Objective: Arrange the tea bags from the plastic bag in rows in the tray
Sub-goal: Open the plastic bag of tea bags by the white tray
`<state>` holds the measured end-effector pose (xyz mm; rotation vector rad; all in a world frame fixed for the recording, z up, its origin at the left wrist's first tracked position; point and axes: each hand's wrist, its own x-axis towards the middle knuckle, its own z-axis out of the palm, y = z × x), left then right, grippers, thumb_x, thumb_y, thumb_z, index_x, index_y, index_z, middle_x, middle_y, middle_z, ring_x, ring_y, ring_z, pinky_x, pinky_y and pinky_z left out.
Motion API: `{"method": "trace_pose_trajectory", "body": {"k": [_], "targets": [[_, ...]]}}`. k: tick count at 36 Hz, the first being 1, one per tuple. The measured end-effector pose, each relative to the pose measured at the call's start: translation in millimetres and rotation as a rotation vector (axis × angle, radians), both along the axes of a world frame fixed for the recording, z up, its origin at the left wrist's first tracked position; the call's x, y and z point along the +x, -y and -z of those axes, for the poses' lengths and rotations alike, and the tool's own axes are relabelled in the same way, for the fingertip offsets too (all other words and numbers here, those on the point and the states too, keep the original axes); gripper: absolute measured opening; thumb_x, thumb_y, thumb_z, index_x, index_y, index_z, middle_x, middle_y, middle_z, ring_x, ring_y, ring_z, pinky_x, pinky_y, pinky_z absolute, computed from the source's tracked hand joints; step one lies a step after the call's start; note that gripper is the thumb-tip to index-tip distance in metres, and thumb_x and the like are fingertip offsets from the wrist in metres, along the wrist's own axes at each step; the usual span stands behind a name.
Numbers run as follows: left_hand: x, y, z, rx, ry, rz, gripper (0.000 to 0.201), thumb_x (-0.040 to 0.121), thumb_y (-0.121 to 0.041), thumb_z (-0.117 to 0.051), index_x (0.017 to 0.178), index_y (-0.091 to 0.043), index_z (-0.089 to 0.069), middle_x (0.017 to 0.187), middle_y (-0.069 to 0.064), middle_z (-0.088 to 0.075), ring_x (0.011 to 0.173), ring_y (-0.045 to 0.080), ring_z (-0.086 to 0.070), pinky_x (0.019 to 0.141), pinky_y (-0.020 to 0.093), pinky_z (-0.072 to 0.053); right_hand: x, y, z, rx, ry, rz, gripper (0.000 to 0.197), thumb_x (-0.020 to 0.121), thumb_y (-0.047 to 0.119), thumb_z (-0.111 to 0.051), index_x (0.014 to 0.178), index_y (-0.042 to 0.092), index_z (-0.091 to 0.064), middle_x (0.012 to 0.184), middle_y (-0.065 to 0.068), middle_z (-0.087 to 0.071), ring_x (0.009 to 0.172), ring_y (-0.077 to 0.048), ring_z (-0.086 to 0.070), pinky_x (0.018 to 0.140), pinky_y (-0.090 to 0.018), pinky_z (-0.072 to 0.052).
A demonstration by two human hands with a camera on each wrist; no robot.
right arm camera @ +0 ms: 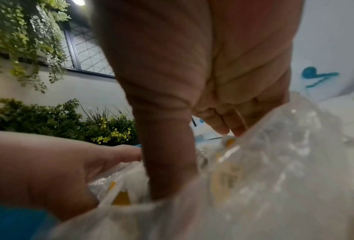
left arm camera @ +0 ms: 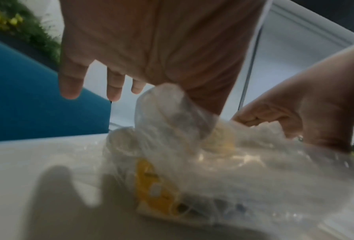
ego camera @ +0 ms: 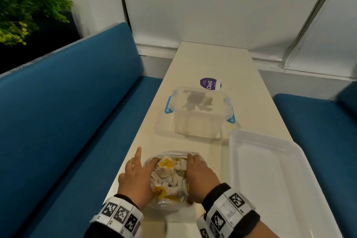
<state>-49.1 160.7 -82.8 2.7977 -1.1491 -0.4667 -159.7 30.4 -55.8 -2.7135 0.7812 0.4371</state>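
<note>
A clear plastic bag (ego camera: 168, 206) full of white tea bags (ego camera: 166, 172) with yellow tags lies on the near part of the table, between my hands. My left hand (ego camera: 145, 159) is at the bag's left side. Its thumb is pushed into the bag's mouth with plastic draped over it, and the fingers (left arm camera: 114, 91) stay straight and off the bag. My right hand (ego camera: 194, 168) grips the bag's right edge, thumb inside and fingers (right arm camera: 226, 126) curled over the far rim. The white tray (ego camera: 270, 189) lies to the right with nothing in it.
Behind the bag on the cream table (ego camera: 212, 60) stands a clear lidded box (ego camera: 199, 114) with blue clips. A purple-labelled tub (ego camera: 210, 83) lies beyond it. Blue benches (ego camera: 67, 121) run along both sides, and plants (ego camera: 25, 6) fill the far left.
</note>
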Motion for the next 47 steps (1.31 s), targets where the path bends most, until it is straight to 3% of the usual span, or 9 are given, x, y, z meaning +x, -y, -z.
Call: {"method": "trace_pose_trajectory", "body": {"k": [2,8,12,21,28,32,38,41,47], "targets": [[1.0,3.5,3.7,-0.056,-0.088,0.016,0.074,0.083,-0.033,-0.061,0.141,-0.042,-0.016,0.155,0.003,0.018,0.138,0.03,-0.017,0.103,0.043,-0.036,0.9,2.1,-4.9,-0.004,-0.025,-0.023,0.097,0.065,0.019,-0.083,0.14,0.004,-0.023,0.138,-0.013,-0.032,0.123,-0.031,-0.041,0.099,-0.037,-0.044],[4.8,2.9,13.2,-0.202,-0.209,0.061,0.078,0.083,-0.024,-0.06,0.146,-0.033,-0.014,0.156,-0.005,0.002,0.134,0.026,-0.029,0.106,0.036,-0.036,23.6,1.3,-26.5,0.047,0.201,-0.093,0.046,0.082,0.013,-0.062,0.125,0.009,-0.046,0.124,-0.007,-0.045,0.115,-0.025,-0.046,0.09,-0.031,-0.04],[4.0,7.8,18.5,-0.223,-0.198,0.084,0.083,0.081,-0.018,-0.059,0.148,-0.028,-0.012,0.156,-0.006,0.003,0.134,0.025,-0.029,0.104,0.033,-0.037,43.2,-2.7,-25.5,-0.042,0.103,-0.156,0.034,0.088,0.014,-0.057,0.119,0.006,-0.049,0.122,-0.013,-0.049,0.113,-0.028,-0.049,0.085,-0.033,-0.041],[6.3,11.9,22.8,-0.311,-0.272,0.017,0.101,0.071,-0.015,-0.071,0.149,-0.028,-0.008,0.156,-0.007,-0.003,0.137,0.022,-0.026,0.11,0.03,-0.029,42.6,-12.7,-11.3,-0.116,0.12,-0.279,0.041,0.087,0.012,-0.058,0.125,0.007,-0.046,0.124,-0.012,-0.05,0.114,-0.029,-0.048,0.091,-0.039,-0.045],[0.1,11.8,20.1,-0.294,-0.245,0.017,0.1,0.075,-0.018,-0.07,0.149,-0.025,-0.003,0.156,-0.006,-0.001,0.136,0.023,-0.027,0.11,0.032,-0.03,35.1,-21.7,-12.1,-0.116,0.079,-0.281,0.025,0.095,0.011,-0.044,0.115,0.005,-0.057,0.117,-0.013,-0.06,0.106,-0.031,-0.059,0.091,-0.04,-0.045],[-3.6,12.7,18.2,-0.292,-0.238,0.001,0.098,0.077,-0.015,-0.067,0.149,-0.026,-0.002,0.156,-0.007,0.0,0.137,0.024,-0.025,0.11,0.031,-0.028,31.3,-19.6,-9.1,-0.071,0.08,-0.269,0.028,0.094,0.01,-0.046,0.12,0.009,-0.056,0.122,-0.013,-0.057,0.11,-0.032,-0.057,0.092,-0.041,-0.045],[-7.0,17.0,11.8,-0.267,-0.249,-0.052,0.099,0.076,-0.011,-0.066,0.149,-0.024,-0.002,0.156,-0.005,0.0,0.139,0.024,-0.021,0.112,0.031,-0.024,26.5,-10.2,-7.4,0.026,0.118,-0.237,0.026,0.093,0.007,-0.043,0.114,0.008,-0.059,0.112,-0.013,-0.062,0.104,-0.031,-0.059,0.088,-0.037,-0.044],[-9.1,18.2,8.2,-0.261,-0.272,-0.079,0.099,0.075,-0.012,-0.068,0.149,-0.026,-0.005,0.156,-0.004,-0.003,0.139,0.024,-0.021,0.114,0.032,-0.024,22.8,0.4,-10.8,0.138,0.182,-0.153,0.031,0.094,0.01,-0.044,0.123,0.012,-0.056,0.119,-0.011,-0.061,0.11,-0.029,-0.057,0.097,-0.035,-0.042],[-18.4,17.6,-11.4,-0.236,-0.309,-0.166,0.091,0.069,-0.017,-0.073,0.143,-0.031,-0.022,0.156,-0.005,0.002,0.141,0.024,-0.011,0.113,0.036,-0.023,6.0,34.2,-35.6,0.373,0.384,0.015,0.028,0.08,0.01,-0.063,0.107,0.017,-0.06,0.11,-0.008,-0.062,0.098,-0.023,-0.056,0.074,-0.024,-0.042]]}}
